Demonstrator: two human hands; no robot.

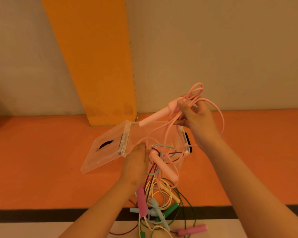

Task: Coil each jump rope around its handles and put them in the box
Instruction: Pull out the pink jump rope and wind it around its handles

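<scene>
Floor [41, 169]: orange, w/ black stripe [41, 215] across near side, pale strip [24, 229] nearest camera. On orange area: clear plastic box [126, 134], lid [100, 158] swung open to left. Just nearer: tangled jump ropes [165, 194], pile straddling the stripe. Handles incl. dk pink [142, 201], green [170, 209], lt blue [154, 203]; cords yellow, green, maroon.

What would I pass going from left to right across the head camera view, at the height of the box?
Clear plastic box lid → left hand → pale pink jump rope handle at its fingers → right hand, gripping pale pink rope loops.
</scene>
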